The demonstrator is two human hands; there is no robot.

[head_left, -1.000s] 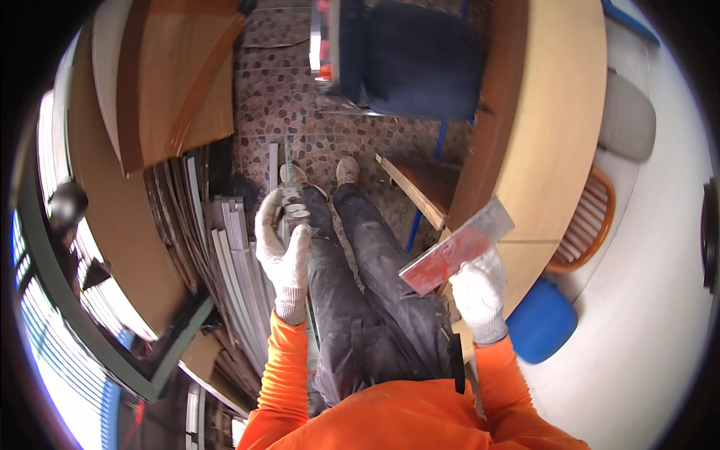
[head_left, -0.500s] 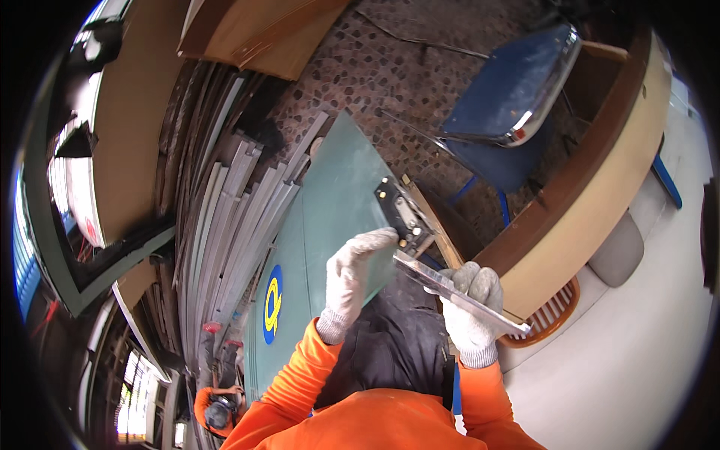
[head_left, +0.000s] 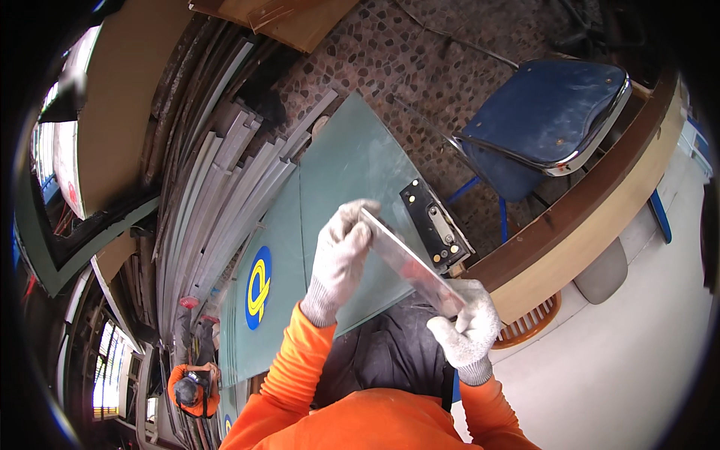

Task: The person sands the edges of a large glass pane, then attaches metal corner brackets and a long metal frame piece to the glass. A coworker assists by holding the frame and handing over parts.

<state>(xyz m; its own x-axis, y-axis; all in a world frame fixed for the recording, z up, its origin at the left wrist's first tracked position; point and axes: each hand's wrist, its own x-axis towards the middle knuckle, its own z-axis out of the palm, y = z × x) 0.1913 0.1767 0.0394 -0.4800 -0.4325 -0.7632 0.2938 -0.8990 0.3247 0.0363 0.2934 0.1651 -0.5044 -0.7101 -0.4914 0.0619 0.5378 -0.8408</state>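
Observation:
Both gloved hands hold a flat, shiny metal plate (head_left: 409, 264) slantwise in front of my body. My left hand (head_left: 341, 251) is closed round its upper end, thumb against the edge. At the lower end, my right hand (head_left: 469, 330) grips it with curled fingers. Below and beyond lies a large greenish glass panel (head_left: 352, 165) bearing a round blue and yellow sticker (head_left: 259, 287). A black and silver metal fitting (head_left: 435, 226) with bolts sits at the panel's right edge, just past the plate.
To the right stand a blue padded chair (head_left: 544, 112) and a curved brown and cream counter (head_left: 570, 225). Long metal profiles (head_left: 225, 180) are piled left of the glass. Another person in orange (head_left: 193, 390) is at the lower left. Pebbled flooring (head_left: 367, 67) shows beyond.
The plate has tilted from nearly edge-on to show its broad face. My left hand has moved from beside the fitting to the plate's upper end. The view has shifted slightly.

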